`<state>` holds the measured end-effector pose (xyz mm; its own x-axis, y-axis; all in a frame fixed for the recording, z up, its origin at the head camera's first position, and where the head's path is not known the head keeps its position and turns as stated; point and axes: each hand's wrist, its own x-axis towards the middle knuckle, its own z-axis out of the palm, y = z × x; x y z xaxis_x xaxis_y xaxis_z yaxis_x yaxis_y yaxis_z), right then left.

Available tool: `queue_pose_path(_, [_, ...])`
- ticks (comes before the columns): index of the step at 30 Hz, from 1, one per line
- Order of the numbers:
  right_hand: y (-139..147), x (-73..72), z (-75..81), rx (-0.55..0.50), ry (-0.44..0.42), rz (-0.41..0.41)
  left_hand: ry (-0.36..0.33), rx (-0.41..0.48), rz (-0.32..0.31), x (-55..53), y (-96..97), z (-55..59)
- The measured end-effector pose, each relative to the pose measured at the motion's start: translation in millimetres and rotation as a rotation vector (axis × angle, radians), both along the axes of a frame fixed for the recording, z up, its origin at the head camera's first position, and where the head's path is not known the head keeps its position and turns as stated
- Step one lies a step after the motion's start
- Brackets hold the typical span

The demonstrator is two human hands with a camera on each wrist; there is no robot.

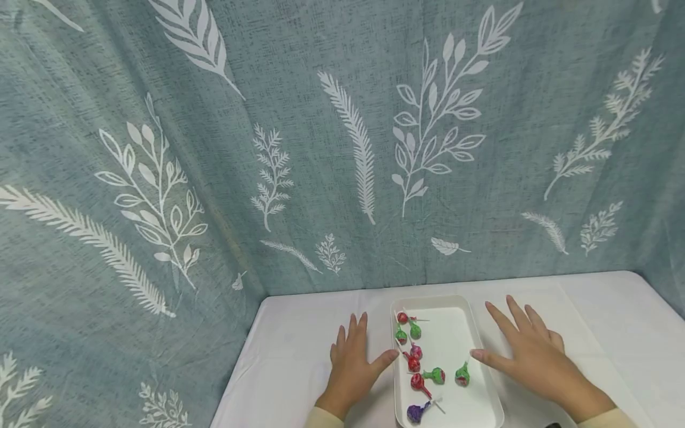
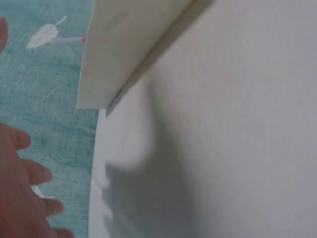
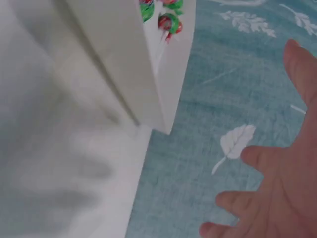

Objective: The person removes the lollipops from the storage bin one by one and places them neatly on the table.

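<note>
A white rectangular tray holds several wrapped lollipops. Red, green, pink and purple ones gather along its left side, among them a purple lollipop at the near end. Apart from these, a single green lollipop lies nearer the right wall. My left hand is spread just left of the tray, its thumb by the left rim. On the other side my right hand is spread too, thumb tip near the right rim. Neither hand holds anything. Both wrist views show the tray's outer wall and spread fingers.
The tray stands on a table with a white cloth. Behind and to the left hangs a blue-green curtain printed with white leaves. The table's far edge runs close beyond the tray.
</note>
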<state>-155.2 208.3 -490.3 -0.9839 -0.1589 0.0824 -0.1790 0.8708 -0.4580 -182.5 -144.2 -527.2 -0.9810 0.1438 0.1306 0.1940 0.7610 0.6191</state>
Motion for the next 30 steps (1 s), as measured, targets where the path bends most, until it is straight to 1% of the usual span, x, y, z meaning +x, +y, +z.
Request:
queue_pose_path(4, [-9.2, 1.1, 1.2, -0.041, 0.032, 0.064, -0.034, 0.182, -0.036, 2.1, 2.5, -4.1])
queue_pose_path(6, [-13.6, 2.6, 0.9, -0.072, 0.046, 0.105, -0.054, 0.270, -0.045, 4.0, 4.3, -6.1])
queue_pose_path(10, [-23.2, 4.9, -0.9, -0.126, 0.063, 0.173, -0.091, 0.420, -0.042, 6.8, 9.0, -10.8])
queue_pose_path(14, [-33.2, 5.0, -2.6, -0.165, 0.055, 0.209, -0.125, 0.575, -0.044, 8.4, 15.0, -17.0])
queue_pose_path(18, [-43.0, 4.9, -5.6, -0.231, 0.042, 0.236, -0.180, 0.683, -0.047, 11.4, 22.5, -23.9])
queue_pose_path(22, [-51.6, 3.5, -12.4, -0.310, 0.037, 0.270, -0.227, 0.750, -0.029, 15.8, 32.1, -30.3])
queue_pose_path(26, [-60.3, 1.7, -20.4, -0.376, 0.001, 0.297, -0.244, 0.829, -0.026, 20.0, 42.2, -35.1])
queue_pose_path(30, [-68.3, -0.8, -31.3, -0.409, -0.055, 0.290, -0.247, 0.894, -0.017, 21.9, 46.8, -41.6])
